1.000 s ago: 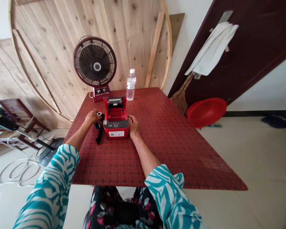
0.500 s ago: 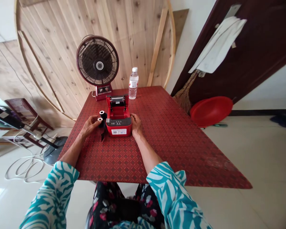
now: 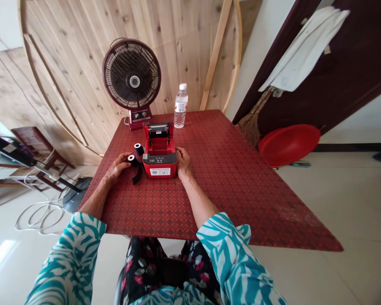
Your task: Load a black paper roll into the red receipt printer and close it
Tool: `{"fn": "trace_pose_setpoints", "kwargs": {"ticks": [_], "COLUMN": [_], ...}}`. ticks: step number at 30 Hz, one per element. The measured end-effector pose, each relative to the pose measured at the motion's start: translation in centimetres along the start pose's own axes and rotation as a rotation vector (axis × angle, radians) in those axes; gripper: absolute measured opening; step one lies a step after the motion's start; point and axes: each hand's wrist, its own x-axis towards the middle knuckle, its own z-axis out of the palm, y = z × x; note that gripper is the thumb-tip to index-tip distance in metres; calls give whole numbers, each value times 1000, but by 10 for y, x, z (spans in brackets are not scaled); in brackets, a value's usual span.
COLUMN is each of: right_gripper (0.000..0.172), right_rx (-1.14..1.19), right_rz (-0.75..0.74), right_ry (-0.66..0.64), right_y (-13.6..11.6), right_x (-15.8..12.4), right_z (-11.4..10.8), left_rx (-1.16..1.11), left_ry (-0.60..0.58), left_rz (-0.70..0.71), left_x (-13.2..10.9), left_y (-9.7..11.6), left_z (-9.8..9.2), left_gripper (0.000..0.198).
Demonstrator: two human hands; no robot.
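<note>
Thermal receipt printer [image 3: 160, 166]: red body, left of the middle of the red patterned tabletop [image 3: 228, 190], cover [image 3: 156, 131] raised toward the far edge, compartment uncovered.

Black rolls: two small ones with white cores, first roll [image 3: 139, 149] upright just beside the printer's left wall, second roll [image 3: 131, 158] at the left fingertips.

Black strip [image 3: 137, 176]: loose on the tabletop, just below the rolls, beside the printer.

Left hand [image 3: 116, 168]: palm down, fingers half curved, touching the second roll; real grip cannot be told from this view.

Right hand [image 3: 183, 162]: relaxed and half open, against the printer's right wall, no visible grip.

Work in hand: cover open, both rolls outside the printer.

Far edge: desk fan [image 3: 131, 74] at the left corner, water bottle [image 3: 180, 108] upright behind the printer.
</note>
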Motion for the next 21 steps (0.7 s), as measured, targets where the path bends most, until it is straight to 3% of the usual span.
{"fn": "trace_pose_setpoints", "kwargs": {"ticks": [3, 6, 11, 13, 16, 21], "right_gripper": [32, 32, 33, 32, 31, 29], "right_rx": [5, -6, -35, -42, -40, -28], "right_rz": [0, 8, 11, 6, 0, -1], "right_ry": [-1, 7, 1, 4, 10, 2], "right_y": [0, -2, -5, -5, -3, 0], "right_x": [0, -1, -1, -1, 0, 2], "right_z": [0, 0, -1, -1, -1, 0], "left_rx": [-13, 13, -42, 56, 218, 550], "left_ry": [-33, 62, 152, 72, -156, -351], "left_rz": [-33, -21, 199, 283, 369, 287], "left_x": [2, 3, 11, 19, 36, 60], "left_y": [-4, -5, 30, 55, 88, 115], "left_z": [6, 11, 6, 8, 23, 52], "left_gripper": [57, 54, 56, 53, 51, 38]}}
